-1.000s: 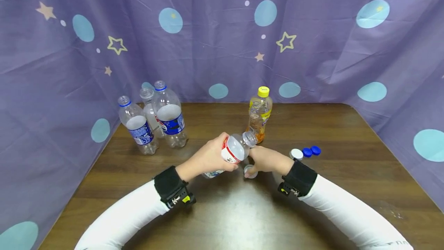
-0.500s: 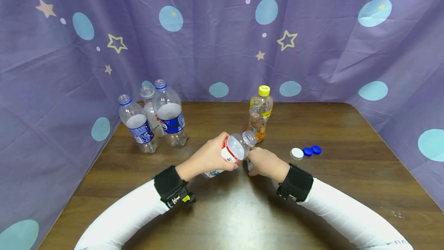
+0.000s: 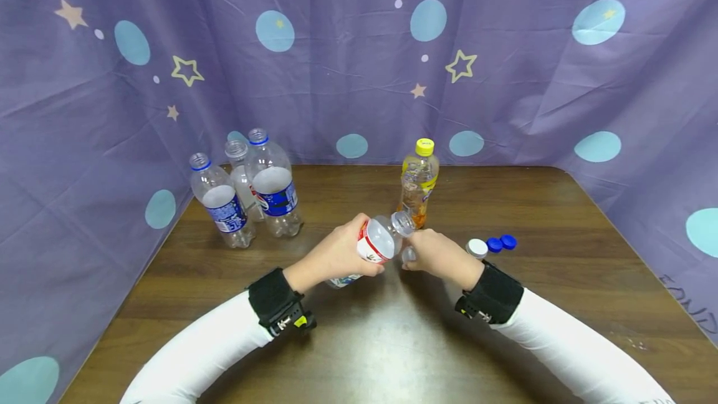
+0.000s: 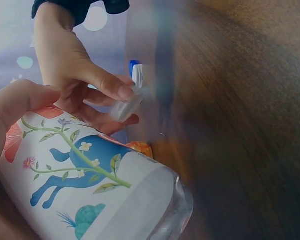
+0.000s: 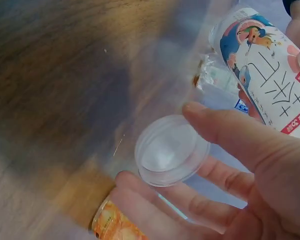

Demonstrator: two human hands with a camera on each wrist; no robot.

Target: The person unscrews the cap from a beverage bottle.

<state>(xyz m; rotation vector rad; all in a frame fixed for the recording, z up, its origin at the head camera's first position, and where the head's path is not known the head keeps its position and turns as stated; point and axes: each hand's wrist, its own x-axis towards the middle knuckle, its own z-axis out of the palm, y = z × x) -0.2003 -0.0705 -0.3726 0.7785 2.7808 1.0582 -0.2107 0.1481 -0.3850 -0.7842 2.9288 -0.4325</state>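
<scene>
My left hand (image 3: pixel 349 248) grips a clear bottle (image 4: pixel 85 170) with a white, illustrated label. The bottle leans, its open mouth pointing up and to the right toward my other hand. Between thumb and fingers, my right hand (image 3: pixel 440 257) pinches a translucent round cap (image 5: pixel 171 150). That cap is just below and apart from the bottle's mouth in the head view, and its hollow inside shows in the right wrist view. Right behind both hands stands an orange-labelled bottle (image 3: pixel 421 179) with a yellow cap.
Clear bottles without caps stand at the left: two blue-labelled ones, a front bottle (image 3: pixel 225 211) and a back bottle (image 3: pixel 275 189), and a pale-labelled one (image 3: pixel 240 173) between them. To the right lie a white cap (image 3: pixel 477 248) and two blue caps (image 3: pixel 502 243). A patterned curtain (image 3: pixel 336 61) hangs behind.
My right hand has shifted the cap up, closer to the bottle's mouth, and turned it in its fingers. My left hand and its bottle have stayed in place.
</scene>
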